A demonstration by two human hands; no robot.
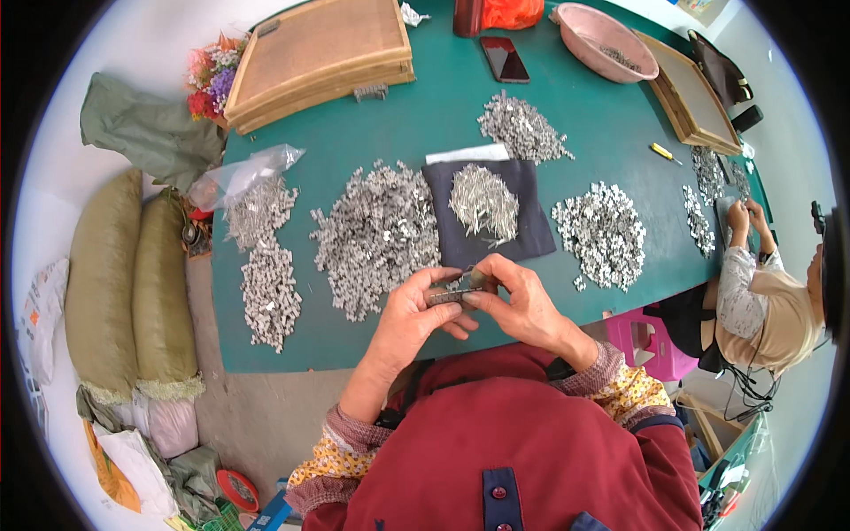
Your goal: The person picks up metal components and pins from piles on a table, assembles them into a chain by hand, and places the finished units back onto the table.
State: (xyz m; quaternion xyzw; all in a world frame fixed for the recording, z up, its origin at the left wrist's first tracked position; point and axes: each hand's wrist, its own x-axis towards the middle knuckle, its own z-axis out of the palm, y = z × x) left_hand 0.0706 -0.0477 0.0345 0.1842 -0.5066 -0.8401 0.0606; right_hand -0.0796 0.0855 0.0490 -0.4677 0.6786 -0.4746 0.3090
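Note:
Close to the table's front edge, my left hand (pixel 416 310) grips a short dark grey metal strip (pixel 445 297) between thumb and fingers. My right hand (pixel 524 305) pinches at the strip's right end; whatever small part lies in its fingertips is too small to make out. Just beyond my hands, a dark cloth (pixel 537 232) bears a heap of thin silvery pins (pixel 483 202). Left of the cloth spreads a large pile of small grey metal pieces (pixel 376 234). To the right is another pile of shiny metal pieces (pixel 602 234).
Smaller metal heaps (pixel 270 296) lie at the left, beside a clear plastic bag (pixel 252 177). Farther back are a wooden tray (pixel 323 49), a phone (pixel 505 59) and a pink basin (pixel 589 40). A yellow-handled screwdriver (pixel 662 152) lies rightward. Another person (pixel 766 301) works at the right end.

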